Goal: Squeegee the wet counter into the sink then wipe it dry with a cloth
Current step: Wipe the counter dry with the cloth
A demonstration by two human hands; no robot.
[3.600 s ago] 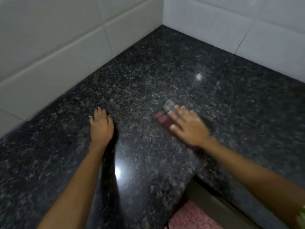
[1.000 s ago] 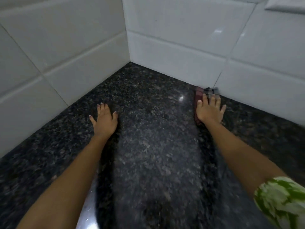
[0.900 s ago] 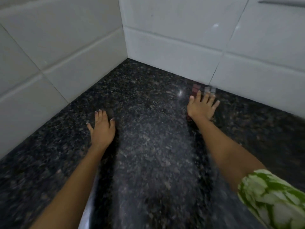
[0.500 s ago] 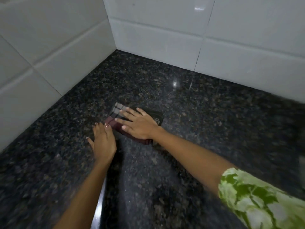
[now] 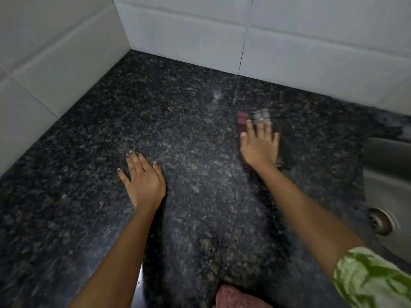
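A dark speckled granite counter [image 5: 189, 134] fills the corner between white tiled walls. My right hand [image 5: 259, 145] lies flat with straight fingers on a folded cloth [image 5: 243, 120], dark red with a grey checked part, pressing it onto the counter right of centre. The cloth is blurred and mostly hidden under the hand. My left hand [image 5: 142, 178] rests flat on the bare counter to the left, fingers straight and together. A steel sink [image 5: 384, 187] with its round drain [image 5: 381, 221] sits at the right edge. No squeegee is in view.
White wall tiles [image 5: 200, 36] close off the back and left of the counter. A pinkish mat or cloth [image 5: 231, 296] shows below the counter's front edge at the bottom.
My right hand has swept the cloth from just beside the left hand to the right, toward the sink. The left hand has stayed planted. The view shifted, bringing the sink into sight.
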